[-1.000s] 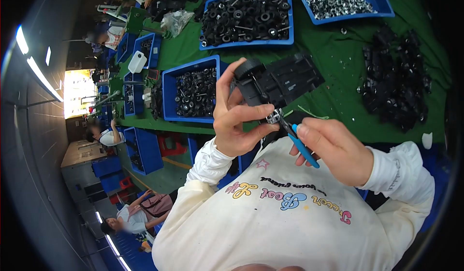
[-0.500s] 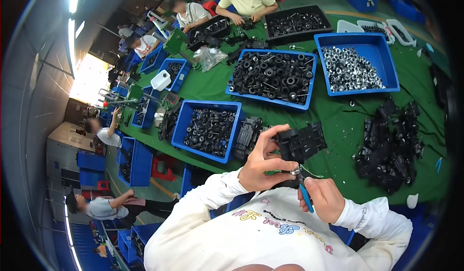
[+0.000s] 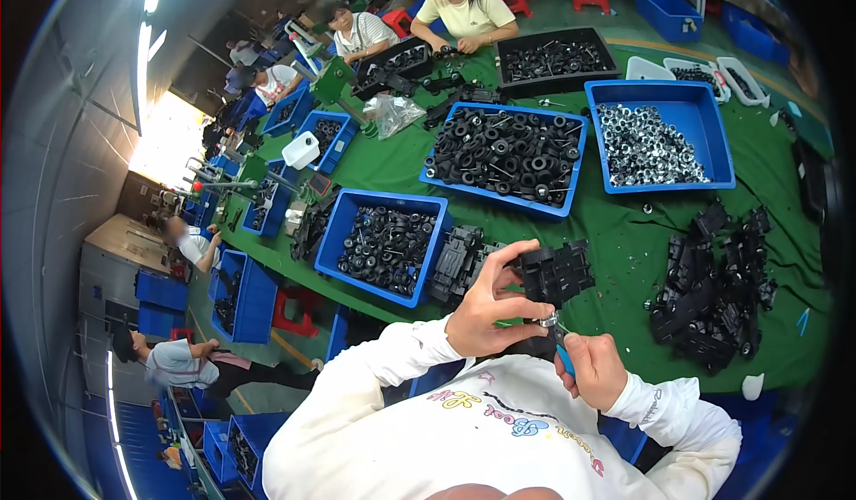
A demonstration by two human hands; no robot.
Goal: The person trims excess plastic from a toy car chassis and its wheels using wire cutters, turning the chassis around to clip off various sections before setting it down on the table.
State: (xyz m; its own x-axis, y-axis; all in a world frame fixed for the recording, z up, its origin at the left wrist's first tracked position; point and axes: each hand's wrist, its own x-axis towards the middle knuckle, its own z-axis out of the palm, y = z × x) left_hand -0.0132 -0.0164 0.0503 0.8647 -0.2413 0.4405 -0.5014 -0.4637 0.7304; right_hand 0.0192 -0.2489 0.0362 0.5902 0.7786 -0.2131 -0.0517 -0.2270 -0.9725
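Observation:
My left hand (image 3: 489, 315) grips a black plastic toy-car chassis (image 3: 560, 270), which is raised above the green cloth. Near the thumb and index fingertips, a small shiny silver ring-shaped piece (image 3: 549, 320) shows at the chassis's near end. My right hand (image 3: 596, 371) is closed around blue-handled pliers (image 3: 565, 357), whose metal end points at that silver piece. Fingers partly cover the pliers, so whether their jaws touch the piece cannot be made out.
Blue bins hold black wheels and axles (image 3: 508, 157), small wheels (image 3: 383, 246) and silver hubs (image 3: 655, 148). Black chassis parts (image 3: 713, 286) are piled at right on the green cloth (image 3: 615, 233). Co-workers (image 3: 468, 10) sit across the table; another person (image 3: 183, 362) stands at left.
The view has shifted slightly. The chassis has tilted in my left hand, and less of the pliers' blue handle shows below my right hand. Both hands keep their hold.

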